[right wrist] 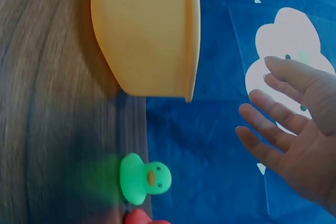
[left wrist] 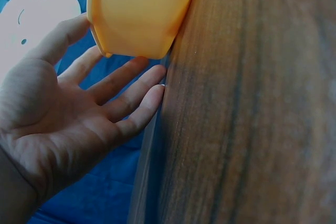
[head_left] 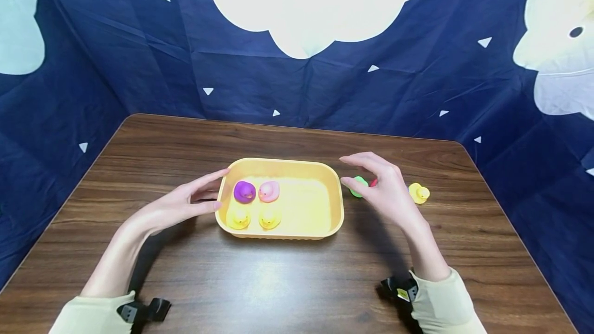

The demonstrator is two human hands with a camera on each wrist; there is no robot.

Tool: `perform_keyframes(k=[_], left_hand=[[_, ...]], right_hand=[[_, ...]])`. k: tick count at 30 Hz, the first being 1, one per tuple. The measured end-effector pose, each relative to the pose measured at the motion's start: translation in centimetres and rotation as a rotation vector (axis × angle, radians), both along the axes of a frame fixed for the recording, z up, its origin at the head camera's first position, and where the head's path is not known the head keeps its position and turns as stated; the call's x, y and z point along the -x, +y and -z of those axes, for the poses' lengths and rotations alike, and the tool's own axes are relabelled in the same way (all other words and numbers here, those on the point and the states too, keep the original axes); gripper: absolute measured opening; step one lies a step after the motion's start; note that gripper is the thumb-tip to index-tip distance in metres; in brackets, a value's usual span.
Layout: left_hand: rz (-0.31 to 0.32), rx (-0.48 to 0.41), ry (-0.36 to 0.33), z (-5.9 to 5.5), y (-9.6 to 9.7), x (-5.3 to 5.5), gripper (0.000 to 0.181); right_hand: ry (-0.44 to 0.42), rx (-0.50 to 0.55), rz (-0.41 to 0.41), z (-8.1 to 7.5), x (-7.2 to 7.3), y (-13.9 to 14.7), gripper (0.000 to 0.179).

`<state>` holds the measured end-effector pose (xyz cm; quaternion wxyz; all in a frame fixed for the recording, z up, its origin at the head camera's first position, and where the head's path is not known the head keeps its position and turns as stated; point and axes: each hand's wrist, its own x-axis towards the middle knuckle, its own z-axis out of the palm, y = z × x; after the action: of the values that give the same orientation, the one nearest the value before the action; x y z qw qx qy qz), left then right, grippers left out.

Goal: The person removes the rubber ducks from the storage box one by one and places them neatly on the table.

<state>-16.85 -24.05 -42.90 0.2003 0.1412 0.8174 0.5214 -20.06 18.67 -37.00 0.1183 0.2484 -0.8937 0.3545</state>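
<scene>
A yellow plastic tub [head_left: 306,205] stands on the table, holding a purple duck [head_left: 244,193], a pink duck [head_left: 269,191] and two yellow ducks in its left half. My left hand [head_left: 174,207] is at the tub's left end, thumb and fingertips right at the wall and rim, fingers spread and only gently bent. Off the tub's right end, my right hand [head_left: 387,189] hovers with loosely bent fingers and an empty palm. Near it on the table are a green duck [right wrist: 142,178] and a red toy [right wrist: 139,216], the latter mostly hidden from the head view.
Right of the right hand sits another yellow duck [head_left: 419,193]. The brown wooden table [head_left: 260,282] ends at a dark blue cloth [head_left: 260,76] with white cloud shapes behind and at the sides. Each wrist wears a small black camera.
</scene>
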Motion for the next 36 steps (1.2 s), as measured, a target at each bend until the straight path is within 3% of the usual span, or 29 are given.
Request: perform_keyframes(k=[6, 14, 27, 36], left_hand=[[0.001, -0.024, -0.011, 0.1, 0.0, 0.0, 0.075], [-0.001, -0.018, -0.016, 0.0, -0.1, 0.0, 0.076], [0.000, 0.012, -0.015, -0.2, 0.0, 0.1, 0.075], [-0.003, 0.015, -0.018, -0.1, 0.0, 0.2, 0.075]], right_hand=[[-0.057, -0.003, -0.021, 0.3, -0.2, -1.0, 0.041], [-0.084, 0.032, -0.086, 0.6, -0.1, -2.4, 0.038], [-0.103, 0.016, -0.100, 1.4, -0.3, -4.5, 0.039], [-0.139, 0.022, -0.154, 2.0, -0.5, -6.2, 0.036]])
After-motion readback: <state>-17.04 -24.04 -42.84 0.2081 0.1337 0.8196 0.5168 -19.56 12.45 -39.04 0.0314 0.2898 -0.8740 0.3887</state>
